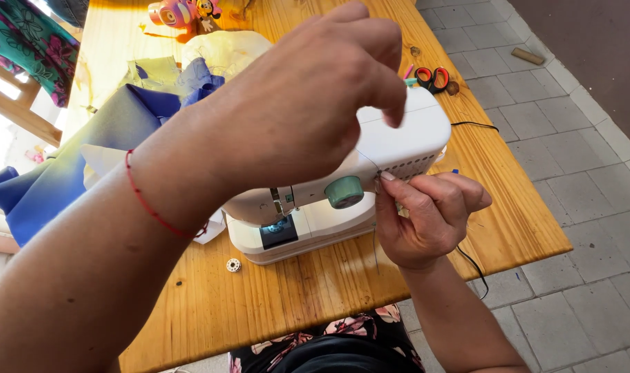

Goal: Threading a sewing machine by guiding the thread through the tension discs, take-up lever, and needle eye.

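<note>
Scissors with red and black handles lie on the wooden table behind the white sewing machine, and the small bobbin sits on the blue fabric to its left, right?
Not quite. In the head view the bobbin sits on the bare wooden table in front of the white sewing machine, not on the blue fabric. The scissors do lie behind the machine.

The white sewing machine [391,148] sits in the middle of the wooden table [273,304]. Blue cloth [87,145] fills the side at nine o'clock. Scissors [432,78] lie at one o'clock. At six o'clock the wood is bare, with just a tiny bobbin [233,265].
</note>
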